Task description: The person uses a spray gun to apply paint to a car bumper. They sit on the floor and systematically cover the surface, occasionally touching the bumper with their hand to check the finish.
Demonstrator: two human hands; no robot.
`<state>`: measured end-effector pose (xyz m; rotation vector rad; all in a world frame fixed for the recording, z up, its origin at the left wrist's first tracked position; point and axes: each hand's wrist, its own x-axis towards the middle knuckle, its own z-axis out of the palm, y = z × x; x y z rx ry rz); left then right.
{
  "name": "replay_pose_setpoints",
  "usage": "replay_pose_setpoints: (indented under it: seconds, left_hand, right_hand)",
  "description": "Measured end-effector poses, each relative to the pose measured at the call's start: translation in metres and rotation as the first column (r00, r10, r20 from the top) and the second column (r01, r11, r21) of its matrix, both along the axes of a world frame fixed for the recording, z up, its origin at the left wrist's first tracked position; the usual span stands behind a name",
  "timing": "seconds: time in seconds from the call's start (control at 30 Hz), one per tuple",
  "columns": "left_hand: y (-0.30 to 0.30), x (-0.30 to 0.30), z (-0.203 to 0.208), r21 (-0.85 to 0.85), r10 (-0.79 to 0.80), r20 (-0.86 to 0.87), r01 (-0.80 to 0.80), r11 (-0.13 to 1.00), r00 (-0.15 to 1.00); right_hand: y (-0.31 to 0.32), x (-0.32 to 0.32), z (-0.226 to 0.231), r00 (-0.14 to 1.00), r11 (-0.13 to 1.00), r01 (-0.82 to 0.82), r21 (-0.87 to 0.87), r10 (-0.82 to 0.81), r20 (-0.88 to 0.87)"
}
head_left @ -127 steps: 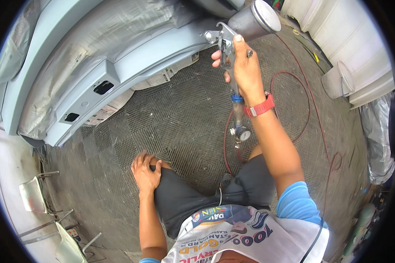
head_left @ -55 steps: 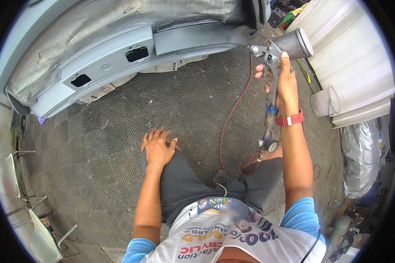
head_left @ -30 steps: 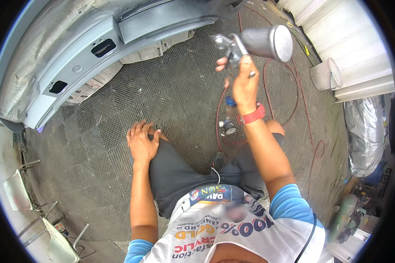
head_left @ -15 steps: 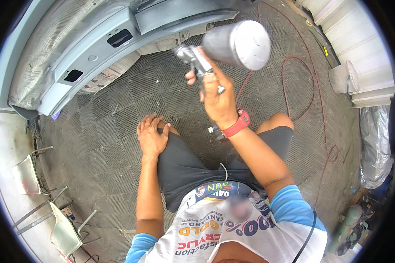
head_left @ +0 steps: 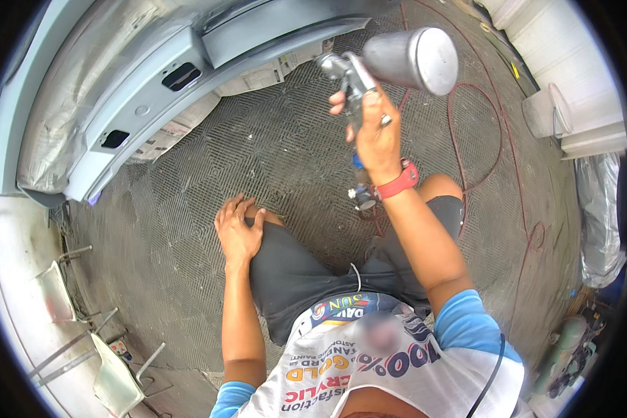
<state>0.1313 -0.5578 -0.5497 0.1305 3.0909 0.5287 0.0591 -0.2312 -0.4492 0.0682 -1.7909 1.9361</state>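
Note:
My right hand (head_left: 380, 143) is wrapped round the grip of a metal spray gun (head_left: 356, 78), held up in front of me. A large silver paint cup (head_left: 397, 57) sits on the gun, tilted to the right. Below the grip hang a small black fitting (head_left: 362, 198) and a blue part. Toward the far left stands a grey-painted vehicle body panel (head_left: 141, 129) with dark cut-outs; the gun's nozzle end points its way, apart from it. My left hand (head_left: 238, 228) rests on my left knee, fingers loosely spread, holding nothing.
Newspaper (head_left: 173, 125) and clear plastic sheeting (head_left: 66, 115) cover parts beside the panel. A red air hose (head_left: 503, 143) loops over the ridged floor on the right. A white bucket (head_left: 536, 115) stands by the right wall. Pale chairs (head_left: 113, 376) line the left; a green cylinder (head_left: 561, 352) stands lower right.
My right hand has moved right with the spray gun, away from the panel. The fitting under the grip shows more fully. My left hand stays on the knee.

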Motion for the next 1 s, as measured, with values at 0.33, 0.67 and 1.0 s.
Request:
replay_pose_setpoints:
  seconds: [0.33, 0.67, 1.0]
  left_hand:
    - [0.009, 0.008, 0.011, -0.052, -0.056, -0.014, 0.055, 0.997, 0.998]
    - [0.021, 0.030, 0.029, -0.105, -0.098, -0.041, 0.093, 0.990, 0.994]
    - [0.015, 0.058, 0.044, -0.153, -0.047, -0.057, 0.038, 0.988, 0.997]
  right_hand:
    - [0.130, -0.036, -0.027, 0.961, 0.971, 0.237, 0.039, -0.240, 0.136]
    - [0.175, -0.050, -0.075, 0.969, 0.968, 0.244, 0.055, -0.245, 0.014]
    - [0.204, -0.077, -0.087, 0.980, 0.982, 0.189, -0.013, -0.187, 0.067]
